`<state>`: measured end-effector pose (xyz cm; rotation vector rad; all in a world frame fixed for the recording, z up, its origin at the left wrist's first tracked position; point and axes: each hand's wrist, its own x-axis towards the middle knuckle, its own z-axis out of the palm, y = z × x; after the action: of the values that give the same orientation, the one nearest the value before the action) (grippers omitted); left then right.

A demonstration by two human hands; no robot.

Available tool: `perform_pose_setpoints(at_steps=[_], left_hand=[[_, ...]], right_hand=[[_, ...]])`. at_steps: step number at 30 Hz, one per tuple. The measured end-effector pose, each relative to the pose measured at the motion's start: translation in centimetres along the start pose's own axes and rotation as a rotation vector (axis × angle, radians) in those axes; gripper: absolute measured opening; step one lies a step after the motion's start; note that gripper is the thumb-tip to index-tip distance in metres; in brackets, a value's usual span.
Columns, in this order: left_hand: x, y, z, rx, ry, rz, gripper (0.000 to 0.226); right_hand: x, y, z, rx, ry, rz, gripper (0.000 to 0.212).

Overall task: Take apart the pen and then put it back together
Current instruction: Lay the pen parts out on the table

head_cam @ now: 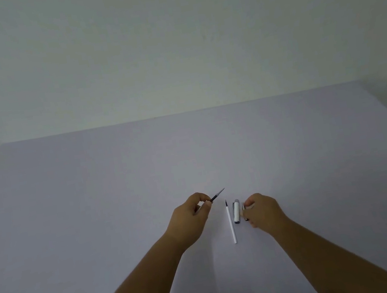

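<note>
A person's left hand point(190, 216) is pinching the pen's dark pointed tip section point(217, 195) in a closed grip, raised just left of the white refill point(231, 224), which is lying on the pale tabletop point(94, 200). The white cap point(236, 211) is resting just right of the refill. Beyond it, the right hand point(261, 210) is closing its grip on a small dark piece point(244, 211), too hidden to identify.

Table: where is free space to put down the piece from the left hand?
The table is bare left of the left hand and beyond both hands toward the far edge. It is crowded between the hands: the refill and cap lie close together, and the right hand touches a small part beside the cap.
</note>
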<state>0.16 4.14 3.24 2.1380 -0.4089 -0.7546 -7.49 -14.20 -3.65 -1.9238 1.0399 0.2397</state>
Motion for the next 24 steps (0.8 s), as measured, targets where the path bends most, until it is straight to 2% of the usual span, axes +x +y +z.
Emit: perform_pose_setpoints(at_steps=[5,11,14,16,18,20,24], left_hand=[[-0.1,-0.1,0.1,0.000,-0.002,-0.001,0.014],[-0.1,0.0,0.3,0.013,-0.002,-0.007,0.013],[-0.2,0.1,0.4,0.005,0.008,-0.006,0.013],[-0.2,0.3,0.6,-0.015,0.020,-0.012,0.016],[-0.2,0.6,0.8,-0.025,0.028,-0.013,0.019],[-0.2,0.9,1.1,-0.026,0.029,-0.005,0.021],[-0.4,1.5,1.4,-0.034,0.015,0.015,0.022]], right_hand=[[0.3,0.5,0.3,0.047,0.006,-0.013,0.031],[-0.8,0.1,-0.5,0.018,0.029,-0.013,0.023],[-1.7,-0.6,-1.2,-0.004,0.044,-0.088,0.018],[-2.4,-1.4,-1.6,0.196,-0.016,-0.133,0.010],[-3.3,-2.7,-1.9,0.430,-0.169,-0.143,0.007],[-3.9,-3.8,-2.0,0.524,-0.280,-0.151,0.008],[-4.1,-4.7,-1.8,0.583,-0.261,-0.143,0.006]])
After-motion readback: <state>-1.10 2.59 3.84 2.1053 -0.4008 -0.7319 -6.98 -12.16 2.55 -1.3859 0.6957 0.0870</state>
